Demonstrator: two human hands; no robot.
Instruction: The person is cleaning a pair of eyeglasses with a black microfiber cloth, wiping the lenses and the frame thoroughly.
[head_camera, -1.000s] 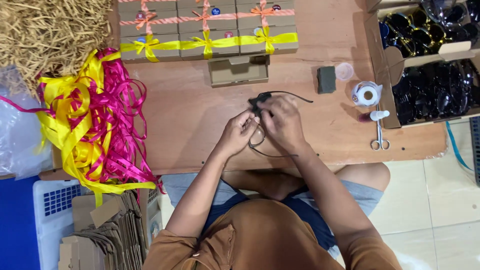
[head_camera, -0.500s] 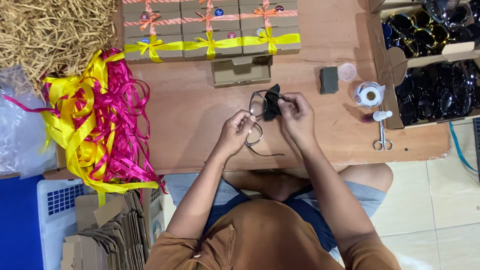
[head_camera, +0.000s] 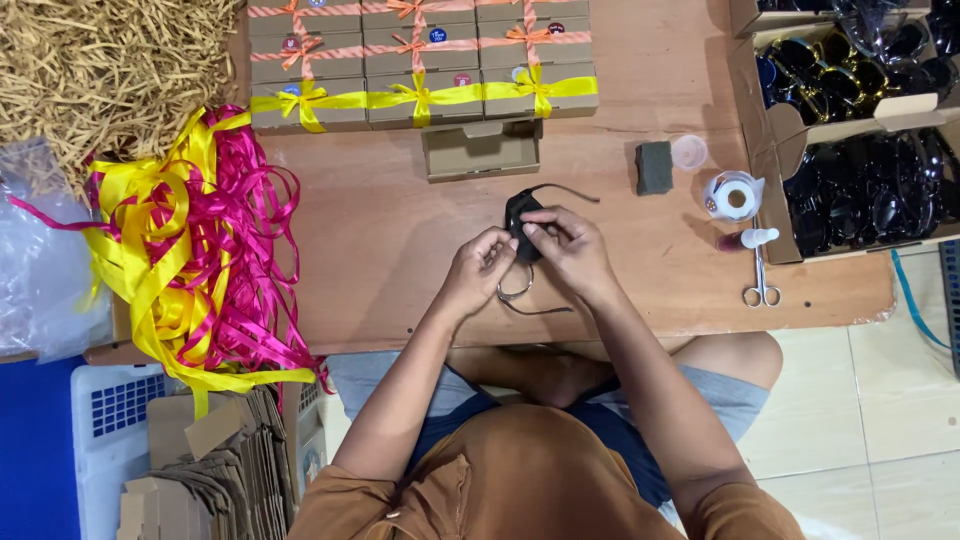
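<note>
Both hands meet above the desk (head_camera: 400, 250): the left hand (head_camera: 480, 270) and right hand (head_camera: 570, 250) pinch a small black pouch (head_camera: 520, 215) (its cord (head_camera: 530, 300) dangling), elbows bent inward.

Black pouch (head_camera: 522, 222) half hidden under fingers; straw pile (head_camera: 90, 70) cropped

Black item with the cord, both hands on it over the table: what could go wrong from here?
1. Both the left hand and right hand pinch the small black item; its loose cord loops below and could tangle or snag on fingers.
2. The open cardboard box sits just beyond the hands; a forward reach might knock it.
3. The scissors and small bottle lie near the right elbow's sweep and could get pushed off the edge.
</note>
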